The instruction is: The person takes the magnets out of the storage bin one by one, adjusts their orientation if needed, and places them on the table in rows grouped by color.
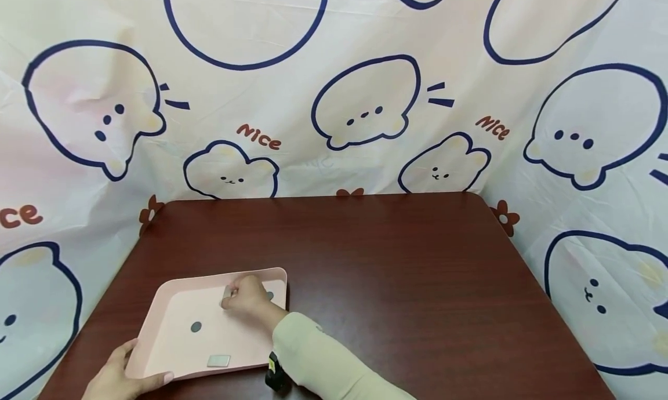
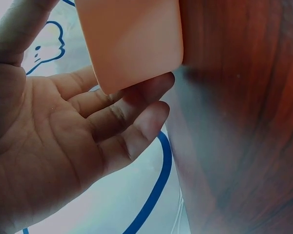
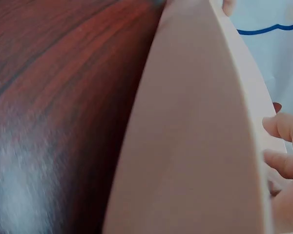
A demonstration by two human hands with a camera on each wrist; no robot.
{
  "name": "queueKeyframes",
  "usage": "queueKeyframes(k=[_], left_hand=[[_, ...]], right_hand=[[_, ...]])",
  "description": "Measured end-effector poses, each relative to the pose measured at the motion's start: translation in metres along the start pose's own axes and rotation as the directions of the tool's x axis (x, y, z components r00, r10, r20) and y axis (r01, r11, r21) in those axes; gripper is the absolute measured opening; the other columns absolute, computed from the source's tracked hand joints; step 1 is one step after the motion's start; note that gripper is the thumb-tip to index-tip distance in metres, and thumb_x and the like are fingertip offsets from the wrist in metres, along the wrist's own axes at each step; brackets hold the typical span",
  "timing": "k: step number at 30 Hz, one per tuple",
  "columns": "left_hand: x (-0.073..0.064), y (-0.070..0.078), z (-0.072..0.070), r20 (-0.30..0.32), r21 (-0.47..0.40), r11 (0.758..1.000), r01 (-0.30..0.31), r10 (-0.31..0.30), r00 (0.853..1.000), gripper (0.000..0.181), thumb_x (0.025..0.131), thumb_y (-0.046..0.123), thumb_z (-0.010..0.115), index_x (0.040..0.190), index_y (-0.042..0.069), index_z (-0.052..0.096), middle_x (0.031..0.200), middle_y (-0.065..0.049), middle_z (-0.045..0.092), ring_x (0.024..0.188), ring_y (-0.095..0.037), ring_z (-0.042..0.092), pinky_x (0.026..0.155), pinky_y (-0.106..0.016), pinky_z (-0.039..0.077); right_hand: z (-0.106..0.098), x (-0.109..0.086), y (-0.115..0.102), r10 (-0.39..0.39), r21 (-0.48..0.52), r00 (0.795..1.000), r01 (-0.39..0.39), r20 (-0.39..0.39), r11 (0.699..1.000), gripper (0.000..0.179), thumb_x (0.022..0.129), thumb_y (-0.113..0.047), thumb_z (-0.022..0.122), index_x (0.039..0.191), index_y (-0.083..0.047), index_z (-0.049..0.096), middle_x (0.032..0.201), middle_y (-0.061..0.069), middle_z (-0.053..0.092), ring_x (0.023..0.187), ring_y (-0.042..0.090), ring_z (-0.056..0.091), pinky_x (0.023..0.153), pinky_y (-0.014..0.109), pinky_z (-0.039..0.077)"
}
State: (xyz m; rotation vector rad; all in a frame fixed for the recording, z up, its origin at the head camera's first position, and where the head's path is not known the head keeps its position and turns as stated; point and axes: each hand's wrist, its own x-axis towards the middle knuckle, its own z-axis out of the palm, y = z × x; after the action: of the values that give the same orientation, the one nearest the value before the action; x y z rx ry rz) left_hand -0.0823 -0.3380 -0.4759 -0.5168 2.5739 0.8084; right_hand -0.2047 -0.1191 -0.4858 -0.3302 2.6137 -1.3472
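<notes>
A shallow pink tray [image 1: 172,307] with rounded corners sits on the brown table. My left hand [image 1: 121,374] holds its near left corner, thumb along the near side and fingers at the left side; the left wrist view shows the fingers bent against the tray's outer wall [image 2: 136,44]. Over the far part of the tray, my right hand [image 1: 251,295] pinches a small pale flat piece [image 1: 227,293], partly hidden by the fingers. A grey round disc [image 1: 195,327] lies left of centre in the tray. Another disc [image 1: 269,295] shows behind the right hand, and a pale rectangular piece [image 1: 218,361] lies by the near wall.
The dark brown wooden table [image 1: 417,290] extends to the right of the tray and behind it. A pale cloth printed with cartoon outlines [image 1: 365,29] hangs behind and along both sides. A small black device [image 1: 275,375] is at the right sleeve, beside the tray's near right corner.
</notes>
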Motion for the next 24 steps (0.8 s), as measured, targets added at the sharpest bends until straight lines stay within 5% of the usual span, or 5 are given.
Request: queueKeyframes(k=[4, 7, 10, 13, 24], left_hand=[[-0.001, -0.005, -0.004, 0.005, 0.017, 1.000, -0.005, 0.005, 1.000, 0.124, 0.063, 0.056, 0.078, 0.134, -0.018, 0.008, 0.124, -0.043, 0.027, 0.106, -0.050, 0.039, 0.086, -0.060, 0.036], [-0.001, -0.005, -0.005, 0.010, 0.015, 1.000, -0.010, 0.010, 1.000, 0.124, 0.065, 0.055, 0.078, 0.134, -0.018, 0.007, 0.124, -0.044, 0.026, 0.107, -0.051, 0.039, 0.086, -0.060, 0.036], [-0.001, -0.002, -0.003, 0.014, 0.006, 1.000, -0.019, 0.019, 1.000, 0.124, 0.064, 0.055, 0.078, 0.134, -0.019, 0.007, 0.124, -0.044, 0.026, 0.107, -0.051, 0.039, 0.086, -0.060, 0.036], [-0.001, 0.000, -0.001, 0.013, -0.004, 1.000, -0.022, 0.022, 1.000, 0.124, 0.064, 0.055, 0.079, 0.134, -0.018, 0.007, 0.124, -0.043, 0.026, 0.107, -0.050, 0.039, 0.087, -0.060, 0.036], [-0.002, 0.001, 0.000, 0.003, -0.024, 1.000, 0.002, -0.002, 1.000, 0.126, 0.061, 0.057, 0.080, 0.135, -0.016, 0.007, 0.126, -0.042, 0.023, 0.107, -0.050, 0.038, 0.089, -0.061, 0.034]], right_hand=[[0.010, -0.003, -0.006, -0.038, -0.164, 0.999, 0.034, -0.020, 0.986, 0.030, 0.071, -0.020, 0.074, 0.050, -0.015, 0.054, 0.053, -0.005, 0.040, 0.054, 0.006, 0.035, 0.048, 0.016, 0.028], [0.016, -0.004, -0.011, 0.014, -0.277, 0.999, -0.026, -0.045, 0.960, 0.024, 0.069, -0.028, 0.075, 0.056, -0.020, 0.057, 0.073, -0.005, 0.043, 0.070, 0.008, 0.038, 0.056, 0.020, 0.033], [0.019, -0.004, -0.011, 0.087, -0.319, 0.993, -0.106, -0.074, 0.942, 0.012, 0.068, -0.032, 0.076, 0.075, -0.025, 0.069, 0.086, -0.004, 0.045, 0.078, 0.009, 0.044, 0.060, 0.024, 0.039], [0.021, -0.005, -0.009, 0.099, -0.353, 0.991, -0.124, -0.089, 0.927, 0.029, 0.068, -0.036, 0.077, 0.096, -0.030, 0.070, 0.093, -0.004, 0.046, 0.086, 0.009, 0.046, 0.063, 0.024, 0.042], [0.019, -0.004, -0.006, 0.067, -0.378, 0.994, -0.094, -0.083, 0.921, 0.026, 0.067, -0.030, 0.078, 0.092, -0.030, 0.067, 0.094, -0.004, 0.046, 0.079, 0.008, 0.045, 0.055, 0.024, 0.039]])
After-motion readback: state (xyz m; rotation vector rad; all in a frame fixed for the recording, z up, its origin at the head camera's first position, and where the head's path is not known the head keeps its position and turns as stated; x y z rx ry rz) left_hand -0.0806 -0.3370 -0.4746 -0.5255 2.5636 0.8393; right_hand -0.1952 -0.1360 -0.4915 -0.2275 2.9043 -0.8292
